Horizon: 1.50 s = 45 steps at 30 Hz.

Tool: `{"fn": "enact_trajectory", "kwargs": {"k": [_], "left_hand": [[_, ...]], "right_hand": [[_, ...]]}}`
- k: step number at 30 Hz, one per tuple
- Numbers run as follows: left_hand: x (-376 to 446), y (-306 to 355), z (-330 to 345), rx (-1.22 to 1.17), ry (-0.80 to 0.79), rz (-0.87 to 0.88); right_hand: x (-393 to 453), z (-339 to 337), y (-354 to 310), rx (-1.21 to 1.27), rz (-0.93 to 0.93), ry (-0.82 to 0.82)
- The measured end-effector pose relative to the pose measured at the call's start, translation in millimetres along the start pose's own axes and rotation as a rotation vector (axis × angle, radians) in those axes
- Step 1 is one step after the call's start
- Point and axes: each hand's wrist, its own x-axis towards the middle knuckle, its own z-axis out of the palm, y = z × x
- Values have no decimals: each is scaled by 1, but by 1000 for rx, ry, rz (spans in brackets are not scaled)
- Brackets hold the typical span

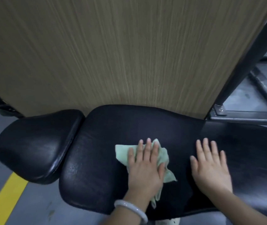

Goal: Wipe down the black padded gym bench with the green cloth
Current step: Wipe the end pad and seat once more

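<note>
The black padded gym bench (106, 137) runs left to right across the lower half of the view, with a separate smaller seat pad (32, 143) at its left end. The pale green cloth (121, 153) lies crumpled on the long pad. My left hand (144, 168) lies flat on top of the cloth with fingers spread, pressing it onto the pad; a pale bangle (129, 208) circles that wrist. My right hand (210, 168) rests palm-down on the bare pad to the right of the cloth, fingers apart, holding nothing.
A tall wood-grain panel (105, 54) stands right behind the bench. A dark metal frame (249, 62) slants up at the right, with grey bars and floor behind it. A yellow floor line (4, 198) crosses the grey floor at lower left.
</note>
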Motion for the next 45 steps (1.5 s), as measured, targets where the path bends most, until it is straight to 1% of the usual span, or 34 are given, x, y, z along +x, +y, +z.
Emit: {"fn": "enact_trajectory", "kwargs": {"k": [3, 4, 5, 6, 8, 10, 12, 13, 15, 17, 18, 20, 22, 24, 26, 27, 28, 29, 30, 31, 33, 35, 36, 37, 38, 39, 40, 41, 42, 44, 45], "left_hand": [[-14, -18, -1, 68, -42, 186], [-20, -35, 0, 93, -33, 201], [-25, -55, -1, 112, -17, 167], [-30, -76, -1, 135, -8, 97], [-40, -111, -8, 163, -43, -61], [-42, -133, -17, 137, -90, -205], [-39, -136, -19, 120, -131, -301], [-37, -131, -18, 115, -110, -340], [-32, -114, -18, 117, -119, -415], [-26, -92, -14, 117, -111, -466], [-22, -79, -12, 76, -82, -457], [-16, -51, -8, -11, -55, -381], [-13, -21, -8, -89, -45, -314], [-12, 6, -10, -171, -29, -256], [-11, 17, -19, -306, 26, -188], [-10, 13, -23, -367, 71, -157], [-7, 4, -25, -397, 79, -134], [-5, -8, -26, -398, 66, -132], [-4, -21, -27, -347, 67, -152], [-4, -36, -28, -247, 77, -187], [-7, -58, -29, -123, 3, -275], [-13, -64, -29, -123, -52, -299], [-18, -62, -28, -131, -36, -276], [-21, -58, -25, -126, -5, -238], [-22, -53, -22, -126, 11, -209], [-21, -46, -18, -148, 15, -190], [-19, -38, -14, -177, 10, -176], [-17, -31, -10, -205, 9, -164], [-14, -25, -8, -224, -7, -147], [-10, -25, -8, -318, -16, -110], [-8, -32, -6, -351, -20, -86]], "right_hand": [[-17, 6, -17, -2, -85, 11], [-21, 7, -19, -7, -106, 32], [-24, 7, -21, -11, -129, 52], [-27, 8, -23, -16, -150, 63], [-32, 8, -29, -15, -166, 22], [-34, 5, -33, -11, -167, -31], [-34, 4, -34, -22, -183, -47], [-34, 3, -34, -30, -189, -59], [-33, 2, -35, -17, -198, -68], [-31, -3, -38, 47, -235, -51], [-31, -8, -40, 94, -264, -16], [-31, -20, -41, 243, -306, -80], [-33, -30, -43, 376, -264, -120], [-31, -34, -44, 478, -214, -96], [-23, -37, -47, 519, -167, -51], [-20, -38, -50, 528, -154, -49], [-16, -39, -55, 535, -140, -65], [-12, -40, -62, 542, -122, -102], [-9, -41, -69, 553, -103, -139], [-6, -41, -77, 552, -85, -171], [-3, -38, -88, 500, -45, -221], [-1, -35, -94, 414, -30, -236], [-2, -33, -94, 365, -50, -194], [-5, -31, -93, 303, -88, -103], [-8, -29, -90, 245, -150, 16], [-12, -27, -90, 221, -225, 98], [-17, -23, -90, 215, -318, 145], [-22, -16, -92, 220, -433, 154], [-29, -11, -96, 265, -516, 99], [-34, -2, -99, 402, -559, 11], [-31, 2, -95, 413, -549, 13]]}}
